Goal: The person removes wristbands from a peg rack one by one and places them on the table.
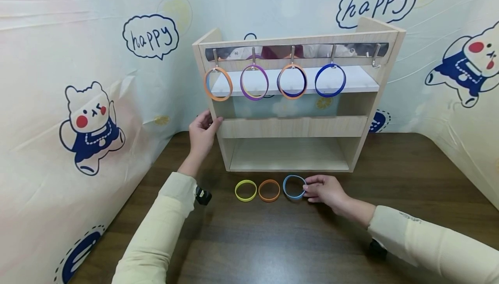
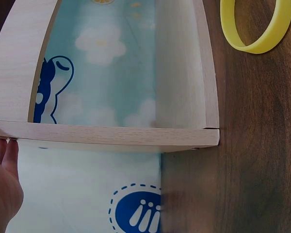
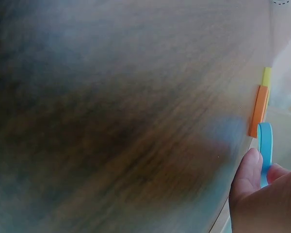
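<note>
My right hand (image 1: 325,192) pinches a light blue silicone wristband (image 1: 285,188) by its right side, just above the table. The right wrist view shows the same blue band (image 3: 266,145) between thumb and fingers. To its left lie an orange wristband (image 1: 269,200) and a yellow wristband (image 1: 245,200). My left hand (image 1: 202,134) grips the left side panel of a wooden shelf (image 1: 292,128), thumb at the front edge. In the left wrist view, fingertips (image 2: 10,150) touch that panel's outer face.
Along the shelf's top runs a metal strip with several hooks. Orange (image 1: 230,86), purple (image 1: 267,80), layered orange-and-navy and blue (image 1: 344,82) bands hang there; the rightmost hook (image 1: 375,56) holds no band. A printed curtain surrounds the brown table (image 1: 265,245).
</note>
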Demonstrator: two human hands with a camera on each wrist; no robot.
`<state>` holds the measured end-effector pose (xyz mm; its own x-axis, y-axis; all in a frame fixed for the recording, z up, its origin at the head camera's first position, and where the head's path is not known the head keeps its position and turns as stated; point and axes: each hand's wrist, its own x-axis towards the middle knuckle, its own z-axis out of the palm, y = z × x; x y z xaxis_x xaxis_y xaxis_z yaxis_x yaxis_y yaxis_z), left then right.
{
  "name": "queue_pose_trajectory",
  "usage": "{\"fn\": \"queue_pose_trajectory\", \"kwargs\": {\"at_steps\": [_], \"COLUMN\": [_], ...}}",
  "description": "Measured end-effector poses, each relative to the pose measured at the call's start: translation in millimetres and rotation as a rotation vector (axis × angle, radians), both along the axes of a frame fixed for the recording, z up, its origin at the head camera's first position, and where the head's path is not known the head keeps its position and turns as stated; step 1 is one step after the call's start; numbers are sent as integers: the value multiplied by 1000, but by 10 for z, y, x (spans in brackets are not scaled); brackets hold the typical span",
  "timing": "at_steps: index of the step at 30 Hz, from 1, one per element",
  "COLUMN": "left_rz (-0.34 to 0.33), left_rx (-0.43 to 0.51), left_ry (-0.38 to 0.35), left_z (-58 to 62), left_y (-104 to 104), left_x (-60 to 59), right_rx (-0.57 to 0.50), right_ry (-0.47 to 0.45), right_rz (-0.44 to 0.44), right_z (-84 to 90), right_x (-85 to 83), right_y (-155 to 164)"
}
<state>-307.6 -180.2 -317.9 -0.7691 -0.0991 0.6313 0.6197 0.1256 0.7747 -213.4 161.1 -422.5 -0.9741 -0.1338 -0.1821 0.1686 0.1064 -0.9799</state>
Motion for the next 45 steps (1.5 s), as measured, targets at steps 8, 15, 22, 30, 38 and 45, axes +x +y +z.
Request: {"fn": "queue_pose_trajectory", "kwargs": {"at_steps": [8, 15, 22, 30, 38, 45], "left_rz": [3, 1, -5, -9, -1, -1], "left_rx": [-14, -5, 3, 4, 1, 2], "left_ry": [-5, -8, -4, 0, -9, -13], "left_z": [3, 4, 1, -6, 5, 11], "left_y": [-4, -6, -9, -11, -9, 1], "left_x": [6, 2, -18, -11, 7, 16], "right_rx": [32, 57, 82, 110, 129, 131], "right_ry": [-15, -7, 5, 18, 15, 24], "right_rz": [13, 25, 23, 20, 14, 19], "right_z": [-28, -36, -48, -35, -20, -31], "right_x": [9, 26, 13, 33, 37, 34], "right_y": [-20, -16, -18, -35, -47, -30]}}
